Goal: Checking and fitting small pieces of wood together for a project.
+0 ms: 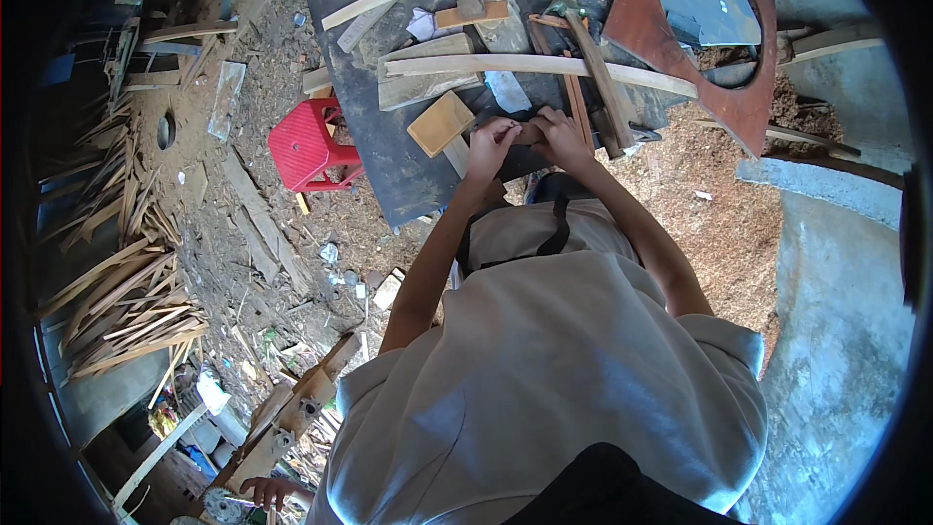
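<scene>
Both my hands meet at the near edge of a dark worktable (pixel 364 136). A small brown piece (pixel 529 134), too small to name for certain, lies between them. My left hand (pixel 493 149) is closed at its left end, thumb and fingertips pinched together. On its right end, the curled fingers of my right hand (pixel 564 141) grip it. Just left of my left hand lies a square yellowish wood block (pixel 440 123). Beyond my hands, a long curved wooden strip (pixel 544 64) crosses the table. A long wooden-handled tool (pixel 598 73) lies right of my right hand.
A reddish-brown wooden panel with an oval opening (pixel 632 10) leans at the table's right. A red plastic stool (pixel 309 146) stands left. Wood shavings (pixel 724 204) cover the floor at right, stacked wood strips (pixel 131 311) the far left. Another person's hand (pixel 272 493) shows at lower left.
</scene>
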Motion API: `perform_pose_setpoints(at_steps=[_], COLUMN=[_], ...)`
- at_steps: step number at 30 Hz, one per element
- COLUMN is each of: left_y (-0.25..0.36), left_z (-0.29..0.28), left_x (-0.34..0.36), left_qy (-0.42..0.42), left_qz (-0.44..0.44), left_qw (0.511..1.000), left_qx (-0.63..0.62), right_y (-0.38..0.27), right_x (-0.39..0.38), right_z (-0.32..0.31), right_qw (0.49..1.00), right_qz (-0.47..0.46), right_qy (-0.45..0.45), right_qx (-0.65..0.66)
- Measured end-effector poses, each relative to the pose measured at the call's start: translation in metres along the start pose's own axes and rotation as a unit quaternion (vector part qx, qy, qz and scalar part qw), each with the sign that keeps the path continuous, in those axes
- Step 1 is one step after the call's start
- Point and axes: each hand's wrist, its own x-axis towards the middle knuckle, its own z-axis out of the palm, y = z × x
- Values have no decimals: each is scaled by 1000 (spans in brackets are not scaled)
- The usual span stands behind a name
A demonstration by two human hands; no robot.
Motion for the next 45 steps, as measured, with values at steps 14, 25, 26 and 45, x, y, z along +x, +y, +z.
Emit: perform_pose_setpoints(at_steps=[14,25,26,45], left_y=[9,8,7,-10], left_z=[-2,11,11,8], left_x=[-2,7,6,-4], left_qy=[-9,9,26,14], left_qz=[78,52,48,-13], left_qw=[991,989,991,999], left_qx=[108,138,123,-51], right_y=[2,2,2,5], right_x=[0,0,0,1], right_z=[1,1,1,1], right_qw=[1000,1000,1000,1000], right_qz=[4,1,2,9], right_qy=[-5,8,9,-1], right_qx=[2,5,5,27])
